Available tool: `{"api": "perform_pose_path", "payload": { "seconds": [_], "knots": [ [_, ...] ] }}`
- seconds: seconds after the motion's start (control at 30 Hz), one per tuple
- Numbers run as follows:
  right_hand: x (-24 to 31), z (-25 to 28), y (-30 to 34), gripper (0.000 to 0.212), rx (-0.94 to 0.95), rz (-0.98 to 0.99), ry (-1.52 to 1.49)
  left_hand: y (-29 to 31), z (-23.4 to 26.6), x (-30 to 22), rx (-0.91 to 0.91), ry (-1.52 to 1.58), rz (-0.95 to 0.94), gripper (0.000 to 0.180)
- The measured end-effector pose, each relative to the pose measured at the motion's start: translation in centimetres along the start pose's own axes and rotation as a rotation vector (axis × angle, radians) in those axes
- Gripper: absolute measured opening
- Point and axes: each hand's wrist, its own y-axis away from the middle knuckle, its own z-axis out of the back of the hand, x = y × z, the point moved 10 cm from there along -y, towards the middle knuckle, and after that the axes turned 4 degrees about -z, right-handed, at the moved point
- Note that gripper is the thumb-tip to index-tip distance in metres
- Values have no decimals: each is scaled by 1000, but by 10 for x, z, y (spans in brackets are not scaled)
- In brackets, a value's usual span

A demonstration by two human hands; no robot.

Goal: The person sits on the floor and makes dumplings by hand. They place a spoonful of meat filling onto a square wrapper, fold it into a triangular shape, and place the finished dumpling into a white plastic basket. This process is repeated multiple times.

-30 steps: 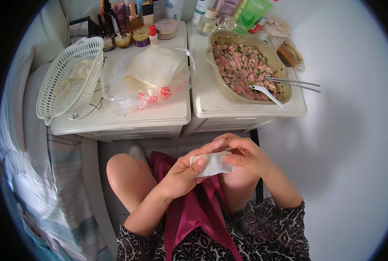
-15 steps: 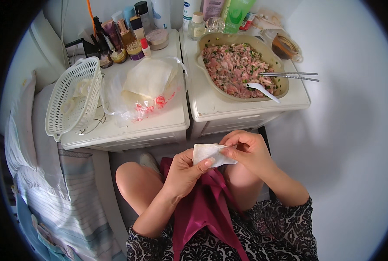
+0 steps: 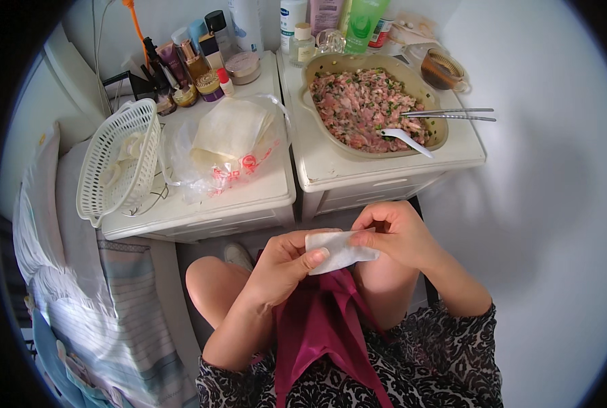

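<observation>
A white wonton wrapper [image 3: 337, 253], folded over, is held above my lap. My left hand [image 3: 283, 266] pinches its left end, thumb on top. At its right end, the thumb and fingers of my right hand [image 3: 400, 234] press the upper edge; whether filling lies inside is hidden. Beyond my hands, a beige bowl [image 3: 441, 139] holds pink minced meat [image 3: 358, 105] with green bits. A white spoon [image 3: 412, 143] and metal chopsticks [image 3: 456, 115] rest in it. A stack of wrappers [image 3: 232, 132] lies in a clear plastic bag [image 3: 181, 160] to the left.
At the far left, a white perforated basket [image 3: 89, 170] with several folded wontons [image 3: 135, 145] sits tilted on a wire rack [image 3: 150, 200]. Cosmetic bottles [image 3: 195, 61] and a brown cup [image 3: 442, 70] line the back of the two cabinets [image 3: 249, 206]. A bed [image 3: 130, 292] stands left.
The folded wrapper has shifted slightly right and down with both hands, its right end tilting. My right fingers have moved along the upper edge. The view has shifted a little.
</observation>
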Motion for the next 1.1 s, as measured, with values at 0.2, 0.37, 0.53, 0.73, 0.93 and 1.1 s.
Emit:
{"api": "perform_pose_path", "payload": {
  "seconds": [0.2, 0.37, 0.53, 0.73, 0.93, 1.1],
  "knots": [
    [-2, -11, -8, 14, 95, -41, -35, -5, 10, -13, -182, -329, 21, 15],
    [-30, -3, -16, 18, 49, -82, -235, -6, 20, -31, -299, -591, -235, 14],
    [-31, -3, -15, 18, 21, -94, -263, 0, 16, -45, -381, -729, -324, 15],
    [-4, 3, -14, 14, -29, 80, -89, -11, 9, -29, -232, -451, -188, 17],
    [-22, -4, -21, 19, 22, -39, -576, -8, 24, -26, -376, -497, -242, 14],
    [-19, -8, -10, 23, -237, 210, -546, 1, 23, -34, -565, -497, -429, 11]
  ]
}}
